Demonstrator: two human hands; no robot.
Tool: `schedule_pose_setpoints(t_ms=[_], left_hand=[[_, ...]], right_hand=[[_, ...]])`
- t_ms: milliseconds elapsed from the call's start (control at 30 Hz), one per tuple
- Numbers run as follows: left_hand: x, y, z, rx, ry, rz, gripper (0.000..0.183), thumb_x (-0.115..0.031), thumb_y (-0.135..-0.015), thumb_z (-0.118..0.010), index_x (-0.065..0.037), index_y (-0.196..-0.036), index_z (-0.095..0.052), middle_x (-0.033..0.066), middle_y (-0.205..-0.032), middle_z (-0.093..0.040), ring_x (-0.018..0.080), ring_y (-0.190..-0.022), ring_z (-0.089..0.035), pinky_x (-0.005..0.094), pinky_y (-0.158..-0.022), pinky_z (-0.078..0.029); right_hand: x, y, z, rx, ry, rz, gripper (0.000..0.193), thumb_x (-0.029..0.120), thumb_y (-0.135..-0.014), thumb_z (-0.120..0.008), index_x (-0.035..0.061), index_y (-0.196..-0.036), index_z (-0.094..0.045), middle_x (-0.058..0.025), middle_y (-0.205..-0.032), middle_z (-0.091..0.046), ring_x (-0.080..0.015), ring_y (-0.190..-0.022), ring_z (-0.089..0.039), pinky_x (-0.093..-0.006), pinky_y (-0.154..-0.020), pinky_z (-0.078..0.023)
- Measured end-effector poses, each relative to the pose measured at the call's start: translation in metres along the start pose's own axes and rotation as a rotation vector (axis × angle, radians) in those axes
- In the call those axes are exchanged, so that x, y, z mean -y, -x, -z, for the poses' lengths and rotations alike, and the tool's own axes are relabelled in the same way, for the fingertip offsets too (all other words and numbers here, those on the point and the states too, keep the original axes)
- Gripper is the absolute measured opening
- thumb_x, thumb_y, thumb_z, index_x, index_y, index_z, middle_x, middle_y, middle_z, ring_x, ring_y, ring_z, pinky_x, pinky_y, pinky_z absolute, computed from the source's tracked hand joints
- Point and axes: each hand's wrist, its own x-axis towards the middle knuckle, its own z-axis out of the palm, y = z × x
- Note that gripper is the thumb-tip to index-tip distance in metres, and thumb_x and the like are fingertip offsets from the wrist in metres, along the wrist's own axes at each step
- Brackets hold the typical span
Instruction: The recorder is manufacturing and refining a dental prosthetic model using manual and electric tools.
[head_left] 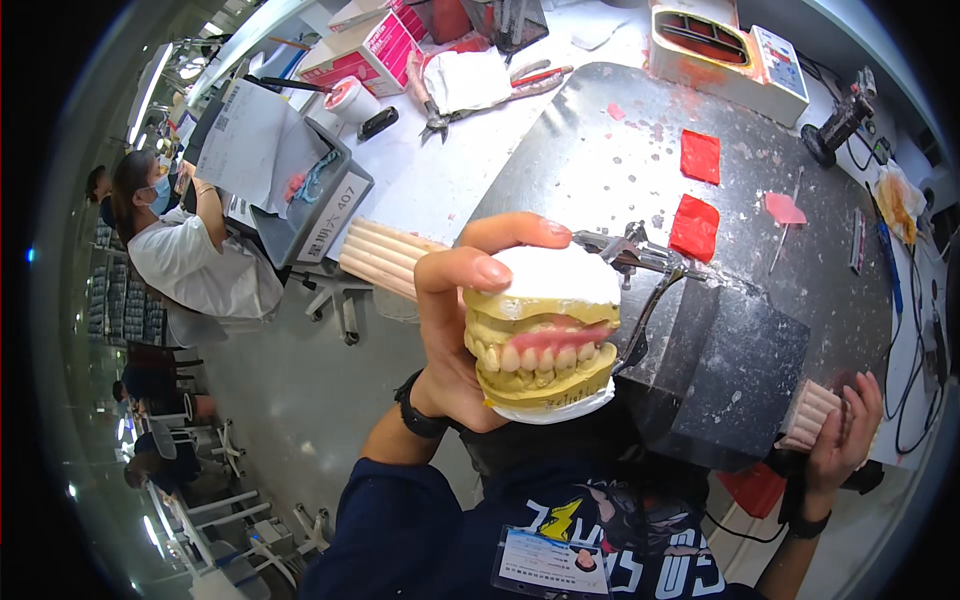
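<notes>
Up close, my left hand (pixel 443 310) grips a dental cast (pixel 545 378), with thumb and fingers wrapped around its left side. Upper and lower halves of yellow stone meet, white plaster caps both, and tooth-coloured teeth sit in a pink wax gum (pixel 560 337). Behind the cast, a metal articulator (pixel 650 258) joins the two halves. My right hand (pixel 845 440) lies with its fingers stretched over a ribbed pale armrest (pixel 808 415) at the bench's near right edge, holding nothing. Two red wax sheets (pixel 700 158) lie on the dark metal bench top (pixel 620 130) beyond the cast.
A thin metal tool (pixel 786 235) lies by a pink wax piece (pixel 784 209). At the back stands a wax heater (pixel 735 60); pliers (pixel 435 118) lie left of it. Another ribbed armrest (pixel 385 255) juts out beside a grey tray (pixel 320 200). Cables (pixel 915 350) hang at right. A seated person (pixel 190 255) is at left.
</notes>
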Motion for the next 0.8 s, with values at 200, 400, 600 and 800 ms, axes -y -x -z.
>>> schedule_pose_setpoints(t_ms=[200,400,600,800], left_hand=[[-0.015,-0.014,0.003,0.121,-0.531,-0.012,0.084,0.002,-0.065,-0.089,-0.01,-0.132,-0.04,0.0253,-0.137,-0.044,0.033,-0.121,-0.059,0.041,-0.1,-0.054],[-0.031,-0.011,-0.007,0.02,-0.668,0.017,0.08,0.005,-0.063,-0.087,-0.005,-0.133,-0.05,0.0219,-0.137,-0.054,0.0302,-0.124,-0.059,0.0363,-0.1,-0.051],[-0.038,-0.009,-0.019,-0.068,-0.987,0.052,0.075,0.001,-0.064,-0.086,-0.003,-0.133,-0.056,0.0179,-0.132,-0.061,0.0277,-0.114,-0.064,0.0302,-0.088,-0.053],[-0.044,-0.009,-0.028,-0.051,-0.998,0.023,0.073,0.001,-0.065,-0.085,-0.003,-0.133,-0.056,0.0157,-0.132,-0.06,0.0251,-0.106,-0.066,0.0305,-0.079,-0.055]], right_hand=[[-0.006,0.007,-0.005,-0.057,-0.036,0.004,0.023,0.003,-0.093,-0.049,-0.0075,-0.11,-0.06,-0.0237,-0.132,-0.056,-0.0425,-0.13,-0.049,-0.0494,-0.107,-0.041],[-0.004,-0.001,-0.005,-0.089,0.071,0.116,0.023,0.005,-0.091,-0.049,-0.0082,-0.105,-0.062,-0.0242,-0.119,-0.062,-0.0442,-0.121,-0.055,-0.0515,-0.103,-0.043],[0.004,-0.001,-0.007,-0.123,0.04,0.083,0.023,0.005,-0.091,-0.05,-0.0098,-0.106,-0.061,-0.0243,-0.121,-0.061,-0.0426,-0.123,-0.052,-0.048,-0.099,-0.049],[0.009,0.001,-0.006,-0.129,0.079,0.104,0.022,0.005,-0.091,-0.051,-0.0083,-0.104,-0.062,-0.0235,-0.118,-0.061,-0.042,-0.123,-0.052,-0.0487,-0.101,-0.047]])
